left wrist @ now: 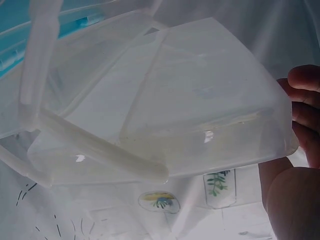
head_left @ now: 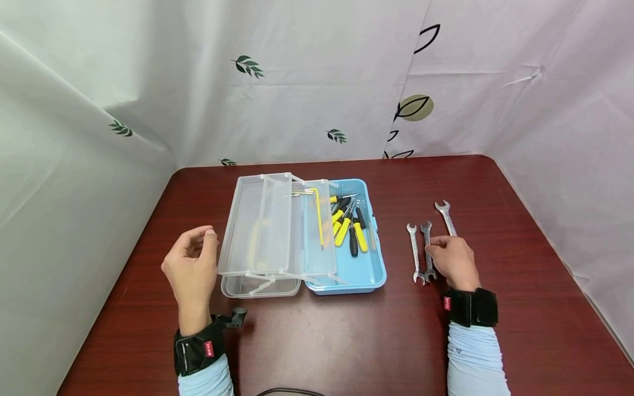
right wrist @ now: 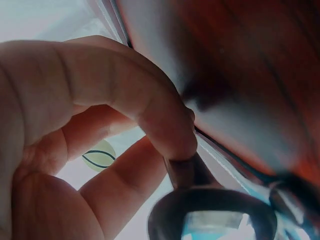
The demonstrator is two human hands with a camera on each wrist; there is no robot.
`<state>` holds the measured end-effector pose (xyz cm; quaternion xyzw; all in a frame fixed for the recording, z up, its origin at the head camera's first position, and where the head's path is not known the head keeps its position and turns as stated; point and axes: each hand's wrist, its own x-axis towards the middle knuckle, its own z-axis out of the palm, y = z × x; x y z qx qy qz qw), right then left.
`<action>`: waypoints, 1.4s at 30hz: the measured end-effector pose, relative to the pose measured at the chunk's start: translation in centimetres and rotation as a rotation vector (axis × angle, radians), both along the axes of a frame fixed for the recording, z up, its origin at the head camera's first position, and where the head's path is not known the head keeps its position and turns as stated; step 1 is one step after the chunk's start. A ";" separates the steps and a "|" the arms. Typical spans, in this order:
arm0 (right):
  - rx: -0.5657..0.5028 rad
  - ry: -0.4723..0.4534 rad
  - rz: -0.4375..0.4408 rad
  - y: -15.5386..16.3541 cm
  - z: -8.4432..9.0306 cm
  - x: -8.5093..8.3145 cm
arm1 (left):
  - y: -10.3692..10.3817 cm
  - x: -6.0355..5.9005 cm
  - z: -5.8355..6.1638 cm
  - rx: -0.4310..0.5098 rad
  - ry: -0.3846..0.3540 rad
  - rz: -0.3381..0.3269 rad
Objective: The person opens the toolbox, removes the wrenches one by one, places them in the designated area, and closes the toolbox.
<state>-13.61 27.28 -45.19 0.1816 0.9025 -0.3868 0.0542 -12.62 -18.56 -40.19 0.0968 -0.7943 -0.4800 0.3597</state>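
Head view: dark red table (head_left: 346, 341) w/ an open blue toolbox (head_left: 364, 269), yellow-handled screwdrivers (head_left: 349, 225) inside. Left hand (head_left: 190, 267) holds the clear swing-out tray (head_left: 257, 231) at its left edge, thumb and fingers curled on the rim. Right of the box lie three wrenches; right hand (head_left: 453, 261) pinches the middle wrench (head_left: 427, 247), fingertips on its shaft, still flat on the table.

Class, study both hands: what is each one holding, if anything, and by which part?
The right hand pinches the middle wrench of three on the table, at its shank. The left hand holds the clear tray of the toolbox by its left edge.
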 end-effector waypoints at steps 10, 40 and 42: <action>0.006 -0.015 -0.007 0.1 0.0 0.0 | -0.1 0.1 0.0 -0.005 -0.026 0.008; 0.053 -0.030 -0.003 0.3 -0.1 -0.1 | -0.1 0.2 0.0 -0.047 -0.086 -0.008; 0.062 -0.025 -0.003 0.4 0.0 -0.1 | -0.1 0.2 0.0 -0.055 -0.097 -0.011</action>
